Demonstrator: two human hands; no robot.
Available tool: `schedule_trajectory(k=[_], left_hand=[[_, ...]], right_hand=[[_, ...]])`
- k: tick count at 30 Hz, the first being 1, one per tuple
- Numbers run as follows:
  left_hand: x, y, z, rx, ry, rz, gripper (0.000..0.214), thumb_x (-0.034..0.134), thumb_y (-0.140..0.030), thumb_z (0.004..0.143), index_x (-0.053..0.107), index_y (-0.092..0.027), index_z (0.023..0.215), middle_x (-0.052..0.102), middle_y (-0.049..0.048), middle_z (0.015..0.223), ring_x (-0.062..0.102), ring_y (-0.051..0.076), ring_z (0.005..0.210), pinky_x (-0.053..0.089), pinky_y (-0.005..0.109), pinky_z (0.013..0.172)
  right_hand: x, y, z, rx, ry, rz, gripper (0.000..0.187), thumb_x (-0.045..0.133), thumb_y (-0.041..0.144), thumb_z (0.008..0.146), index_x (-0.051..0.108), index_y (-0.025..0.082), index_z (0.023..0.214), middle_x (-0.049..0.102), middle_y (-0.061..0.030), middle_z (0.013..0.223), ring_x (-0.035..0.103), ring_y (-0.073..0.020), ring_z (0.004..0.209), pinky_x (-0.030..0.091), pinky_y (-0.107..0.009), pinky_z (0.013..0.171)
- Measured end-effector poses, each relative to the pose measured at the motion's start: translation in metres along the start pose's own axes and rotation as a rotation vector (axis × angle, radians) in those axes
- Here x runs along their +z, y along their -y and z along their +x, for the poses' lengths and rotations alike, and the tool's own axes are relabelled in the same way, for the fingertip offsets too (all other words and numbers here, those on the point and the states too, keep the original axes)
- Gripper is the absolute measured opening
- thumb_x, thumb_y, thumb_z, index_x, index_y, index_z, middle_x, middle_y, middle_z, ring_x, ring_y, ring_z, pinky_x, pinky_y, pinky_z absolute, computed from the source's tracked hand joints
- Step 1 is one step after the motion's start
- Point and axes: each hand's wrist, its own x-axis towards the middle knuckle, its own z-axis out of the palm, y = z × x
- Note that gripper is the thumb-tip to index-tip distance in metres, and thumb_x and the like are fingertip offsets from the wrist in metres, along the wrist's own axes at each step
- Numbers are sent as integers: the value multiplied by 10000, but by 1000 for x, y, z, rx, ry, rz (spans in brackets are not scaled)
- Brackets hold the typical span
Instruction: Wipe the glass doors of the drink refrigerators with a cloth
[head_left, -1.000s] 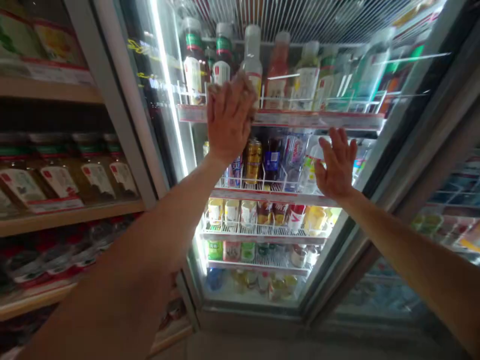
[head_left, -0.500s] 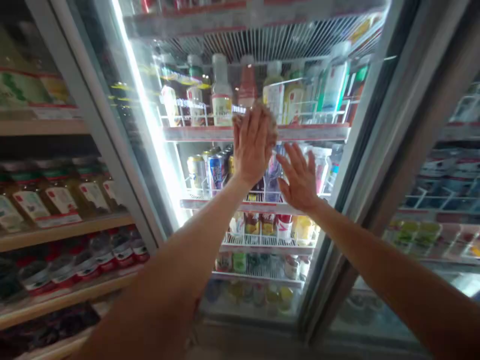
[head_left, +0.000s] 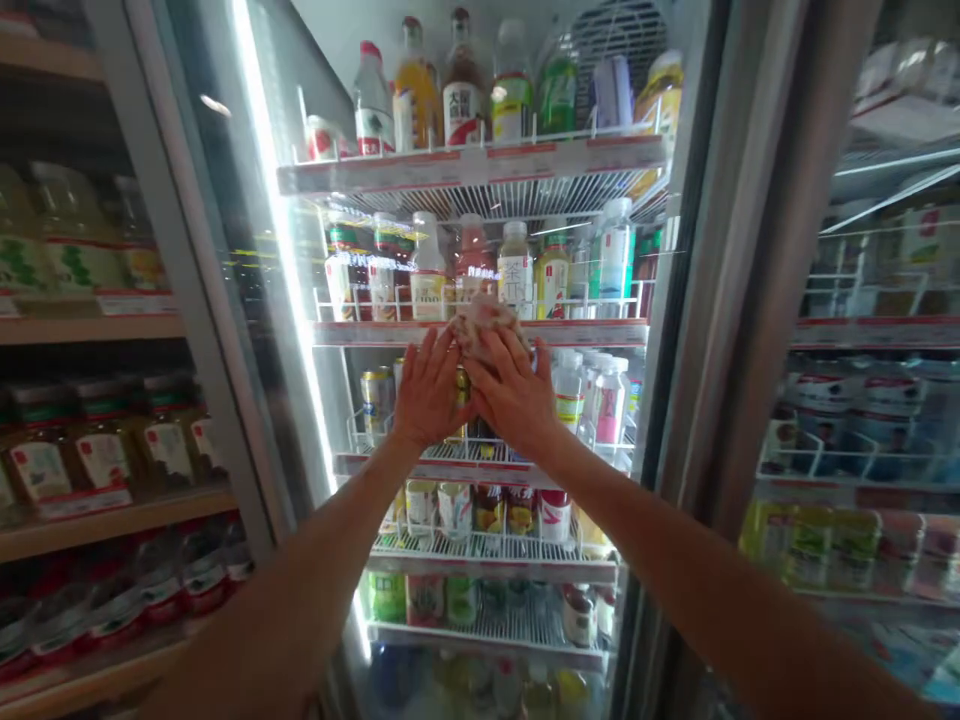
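My right hand (head_left: 517, 395) presses a crumpled, light patterned cloth (head_left: 486, 322) against the glass door (head_left: 225, 200) of a lit drinks fridge, its fingers lying over the cloth's lower part. Just left of it, my left hand (head_left: 431, 395) is open, fingers spread, near the glass at the cloth's lower left edge. The two thumbs come close together below the cloth. Behind the glass, bottles such as a white-labelled tea bottle (head_left: 515, 270) and a pinkish-red one (head_left: 472, 255) stand on the shelf at cloth height. Parts of the cans lower down are hidden by my hands.
A metal door frame (head_left: 739, 250) runs down the right, with another glass-fronted section of drinks beyond it. Wooden shelves (head_left: 112, 520) of bottled drinks stand on the left. A bright light strip (head_left: 274, 180) lines the fridge's left inner side.
The cloth has passed from under my left hand to under my right. My left hand has shifted left and down off it. The view has tilted up, showing the top shelf.
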Motion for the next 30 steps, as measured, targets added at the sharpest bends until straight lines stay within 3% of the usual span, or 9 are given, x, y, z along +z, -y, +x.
schedule_trajectory(k=[7,13,16,23,30], left_hand=[[-1,-2,3,8,-1,39,769,426,-564,846,160,-181,1458,260,128,1508,135,258,1419,143,458,1141],[-3,-1,4,0,46,58,727,472,-560,826,244,-241,1439,226,97,1524,141,278,1417,136,464,1142],[-3,-1,4,-3,42,59,720,485,-558,819,257,-259,1433,205,86,1532,140,279,1417,142,465,1142],[-3,-2,3,-5,56,64,723,477,-563,817,251,-253,1430,214,110,1525,118,276,1421,155,485,1136],[-2,-3,4,-30,51,6,711,481,-577,813,271,-271,1419,212,76,1532,103,255,1426,122,460,1146]], right_hand=[[1,-10,13,-99,-51,-31,236,417,267,901,625,240,1008,512,0,1368,361,-201,1327,-41,-468,1173],[-10,-26,5,-86,-26,-31,316,435,220,885,563,265,1170,506,2,1373,338,-190,1345,16,-479,1179],[-19,-38,-2,-41,-14,-45,367,415,191,886,531,286,1222,507,14,1373,358,-177,1337,47,-474,1179],[-31,-55,-24,-2,-38,-76,303,420,209,887,590,276,1128,533,10,1348,391,-164,1321,88,-439,1174],[-40,-65,-54,13,14,-84,275,444,192,867,602,263,1081,498,-5,1382,316,-159,1367,97,-435,1166]])
